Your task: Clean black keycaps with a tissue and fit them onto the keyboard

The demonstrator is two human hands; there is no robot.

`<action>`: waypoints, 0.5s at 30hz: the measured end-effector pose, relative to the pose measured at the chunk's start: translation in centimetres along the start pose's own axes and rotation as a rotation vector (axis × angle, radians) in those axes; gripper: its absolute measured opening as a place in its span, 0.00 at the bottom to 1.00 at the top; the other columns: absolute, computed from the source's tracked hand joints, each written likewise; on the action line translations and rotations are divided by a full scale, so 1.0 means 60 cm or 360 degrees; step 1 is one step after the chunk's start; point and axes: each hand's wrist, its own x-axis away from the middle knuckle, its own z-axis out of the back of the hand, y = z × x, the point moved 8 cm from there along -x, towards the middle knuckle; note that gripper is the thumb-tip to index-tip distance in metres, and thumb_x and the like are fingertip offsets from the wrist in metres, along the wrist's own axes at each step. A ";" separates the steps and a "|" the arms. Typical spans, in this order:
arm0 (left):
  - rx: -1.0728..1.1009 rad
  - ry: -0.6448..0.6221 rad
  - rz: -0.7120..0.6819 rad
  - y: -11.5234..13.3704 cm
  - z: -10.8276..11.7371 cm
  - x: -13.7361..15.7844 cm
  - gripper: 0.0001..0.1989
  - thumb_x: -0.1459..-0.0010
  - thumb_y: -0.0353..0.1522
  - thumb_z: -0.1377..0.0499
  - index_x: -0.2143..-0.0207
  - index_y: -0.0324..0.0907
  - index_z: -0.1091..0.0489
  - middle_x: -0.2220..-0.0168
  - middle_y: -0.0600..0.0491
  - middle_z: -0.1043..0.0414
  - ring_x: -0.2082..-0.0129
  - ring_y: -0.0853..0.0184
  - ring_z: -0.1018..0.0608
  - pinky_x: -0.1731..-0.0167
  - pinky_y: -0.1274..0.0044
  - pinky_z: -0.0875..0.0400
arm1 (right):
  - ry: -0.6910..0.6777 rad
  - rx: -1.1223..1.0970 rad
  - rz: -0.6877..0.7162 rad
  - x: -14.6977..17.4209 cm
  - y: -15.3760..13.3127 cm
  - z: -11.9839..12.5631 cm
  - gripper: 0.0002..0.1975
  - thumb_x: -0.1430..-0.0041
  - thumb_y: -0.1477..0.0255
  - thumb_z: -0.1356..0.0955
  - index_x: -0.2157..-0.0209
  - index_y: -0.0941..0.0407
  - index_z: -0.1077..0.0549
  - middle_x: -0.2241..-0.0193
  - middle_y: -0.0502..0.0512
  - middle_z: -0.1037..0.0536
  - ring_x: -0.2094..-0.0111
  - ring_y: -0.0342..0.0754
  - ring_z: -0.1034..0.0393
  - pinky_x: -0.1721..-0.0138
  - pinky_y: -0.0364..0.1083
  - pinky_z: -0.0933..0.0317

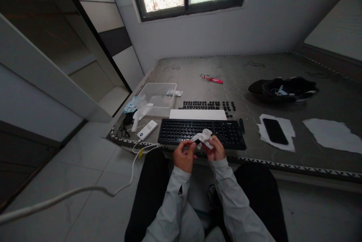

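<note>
Hands meet just above the near edge of a black keyboard (201,134). The left hand (185,156) and right hand (216,148) both pinch a crumpled white wipe (204,137), soft and creased. Loose black keycaps (209,105) lie in rows beyond a flat white strip (198,114), seemingly still off the board. The grey counter (311,159) looks matte and hard.

Both forearms, in pale grey sleeves, reach forward and converge in front of the seated person. The left hand (185,155) and right hand (216,148) sit close together, fingers curled inward, thumbs on top, wrists slightly bent.
</note>
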 end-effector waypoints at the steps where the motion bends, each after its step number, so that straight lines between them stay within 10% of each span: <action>1: 0.0032 0.0001 0.0017 -0.001 0.001 -0.001 0.12 0.49 0.39 0.38 0.67 0.39 0.28 0.71 0.55 0.28 0.86 0.77 0.27 0.88 0.86 0.38 | 0.0025 0.0045 0.0053 -0.001 -0.005 0.004 0.11 0.64 0.69 0.28 0.80 0.54 0.34 0.74 0.47 0.25 0.74 0.44 0.32 0.75 0.42 0.35; 5: 0.0058 0.0007 0.0045 -0.004 0.002 -0.004 0.13 0.50 0.39 0.37 0.67 0.38 0.28 0.71 0.54 0.27 0.87 0.77 0.27 0.88 0.85 0.38 | -0.0196 0.0412 0.0304 0.011 -0.025 -0.020 0.14 0.61 0.67 0.27 0.81 0.55 0.35 0.63 0.54 0.23 0.67 0.47 0.31 0.70 0.43 0.37; 9: -0.0031 -0.0008 0.0035 -0.008 0.000 -0.005 0.13 0.50 0.40 0.38 0.67 0.38 0.28 0.72 0.54 0.27 0.86 0.77 0.29 0.88 0.84 0.36 | -0.0535 0.0755 0.0474 0.033 -0.026 -0.059 0.16 0.50 0.59 0.30 0.78 0.54 0.35 0.72 0.51 0.25 0.73 0.44 0.34 0.72 0.42 0.39; 15: -0.0408 -0.0097 -0.0229 0.016 -0.006 -0.001 0.08 0.46 0.36 0.41 0.67 0.41 0.28 0.70 0.54 0.25 0.83 0.75 0.29 0.83 0.83 0.36 | -0.0346 0.0666 0.0250 0.014 -0.007 -0.038 0.16 0.53 0.57 0.28 0.70 0.52 0.34 0.77 0.48 0.23 0.79 0.43 0.33 0.77 0.41 0.38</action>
